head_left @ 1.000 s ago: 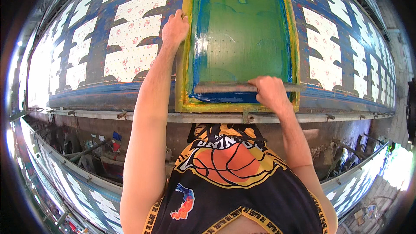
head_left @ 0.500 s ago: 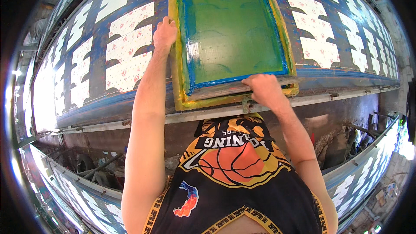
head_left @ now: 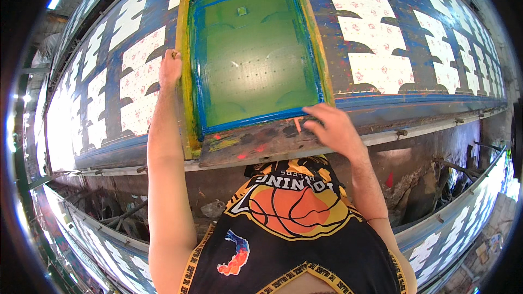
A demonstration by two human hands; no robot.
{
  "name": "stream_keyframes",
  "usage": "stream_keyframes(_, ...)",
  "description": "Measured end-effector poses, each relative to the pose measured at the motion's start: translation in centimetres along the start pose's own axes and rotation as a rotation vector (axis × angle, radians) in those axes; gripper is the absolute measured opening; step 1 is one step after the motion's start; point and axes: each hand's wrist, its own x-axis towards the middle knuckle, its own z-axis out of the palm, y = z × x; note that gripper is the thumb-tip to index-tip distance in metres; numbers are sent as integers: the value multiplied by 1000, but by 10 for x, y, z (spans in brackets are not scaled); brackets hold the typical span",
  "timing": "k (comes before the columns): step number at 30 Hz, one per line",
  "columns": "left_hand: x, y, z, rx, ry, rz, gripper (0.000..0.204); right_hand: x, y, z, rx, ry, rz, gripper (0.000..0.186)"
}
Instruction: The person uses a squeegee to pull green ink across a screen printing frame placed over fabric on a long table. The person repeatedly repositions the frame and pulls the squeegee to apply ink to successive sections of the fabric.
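Note:
A framed printing screen [head_left: 248,60], green mesh edged with blue and yellow, lies on the long printing table. My left hand [head_left: 170,68] is closed on its left edge. Along the screen's near edge a wide, paint-stained squeegee board [head_left: 245,147] now lies tilted, its flat face showing. My right hand [head_left: 327,125] is at the board's right end, fingers apart and bent, touching or just over it; the contact is unclear.
White pieces with small pink prints sit in rows on the table, left [head_left: 141,81] and right [head_left: 378,71]. A metal rail [head_left: 400,133] with pegs runs along the near edge. Another table [head_left: 109,239] with white pieces is behind my body, past a cluttered gap.
The squeegee has come from the mesh onto the near frame edge and tipped flatter. My right hand has loosened its fingers. The screen appears farther left as the view shifts.

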Motion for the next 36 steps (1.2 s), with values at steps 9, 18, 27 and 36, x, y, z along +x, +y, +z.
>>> stream_keyframes(9,5,-6,4,-80,12,-1,32,1,82,-29,4,242,395,33)
stream_keyframes(18,6,-11,7,-148,17,2,31,25,79,5,-105,187,347,50)
stream_keyframes(27,17,-34,11,-220,-32,5,32,30,58,-20,13,245,321,41)
stream_keyframes(36,0,102,7,-247,-2,49,37,6,142,-118,0,337,291,41)
